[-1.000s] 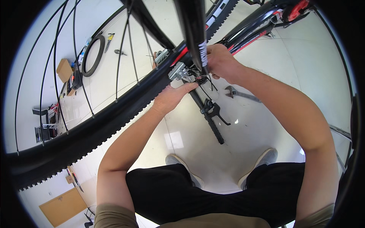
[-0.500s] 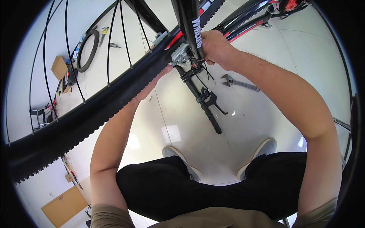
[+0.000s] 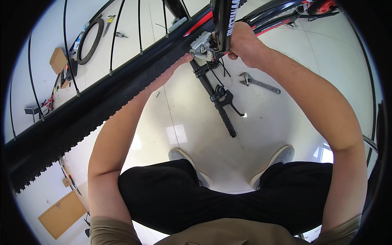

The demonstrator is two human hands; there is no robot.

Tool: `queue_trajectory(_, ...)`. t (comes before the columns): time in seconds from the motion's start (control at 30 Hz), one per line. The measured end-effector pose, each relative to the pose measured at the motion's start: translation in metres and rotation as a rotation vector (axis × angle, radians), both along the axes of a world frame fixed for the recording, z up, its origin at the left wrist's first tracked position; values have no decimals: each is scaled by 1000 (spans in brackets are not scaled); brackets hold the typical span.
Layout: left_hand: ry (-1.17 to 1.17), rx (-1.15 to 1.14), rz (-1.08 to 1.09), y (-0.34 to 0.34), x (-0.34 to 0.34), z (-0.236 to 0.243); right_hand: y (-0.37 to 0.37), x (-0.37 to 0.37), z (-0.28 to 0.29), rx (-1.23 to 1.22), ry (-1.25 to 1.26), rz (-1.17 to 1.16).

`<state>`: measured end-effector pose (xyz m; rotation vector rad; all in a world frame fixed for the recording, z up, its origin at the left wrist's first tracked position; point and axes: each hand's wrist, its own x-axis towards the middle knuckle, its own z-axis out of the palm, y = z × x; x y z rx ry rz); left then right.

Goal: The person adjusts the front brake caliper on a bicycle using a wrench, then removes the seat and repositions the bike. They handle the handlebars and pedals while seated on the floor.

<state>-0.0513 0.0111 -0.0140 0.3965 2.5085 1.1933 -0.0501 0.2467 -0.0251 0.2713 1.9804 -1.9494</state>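
My right hand [image 3: 246,44] is closed beside the black fork leg [image 3: 222,26] with white lettering, at the upper middle. What its curled fingers hold is hidden. My left hand [image 3: 172,72] reaches up behind the knobbly black tyre [image 3: 102,102], which covers most of it. Only its edge and a fingertip show, close to the silver metal brake part [image 3: 201,45] between tyre and fork; its grip cannot be seen. Below hangs the black handlebar [image 3: 209,90] with its brake lever [image 3: 233,104] and thin cables.
An adjustable wrench [image 3: 261,84] lies on the pale tiled floor right of the handlebar. At the far left are a loose tyre [image 3: 90,43], a yellow-handled tool [image 3: 108,25] and an open cardboard box [image 3: 58,60]. The bicycle's black and red frame [image 3: 273,22] extends to the upper right.
The view has shifted a little, so the brake part and fork sit higher and further right. Both hands keep nearly the same places beside the fork and tyre.
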Motion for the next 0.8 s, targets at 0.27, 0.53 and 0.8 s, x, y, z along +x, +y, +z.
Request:
queue_trajectory(0.27, -3, 128, 128, -1, 17, -38, -1, 1, 7, 78, -12, -15)
queue_trajectory(0.53, 200, 86, 34, -10, 7, -45, 0, 1, 4, 56, 6, -10)
queue_trajectory(0.8, 158, 40, 6, -7, 3, -40, 2, -1, -5, -11, 38, -21)
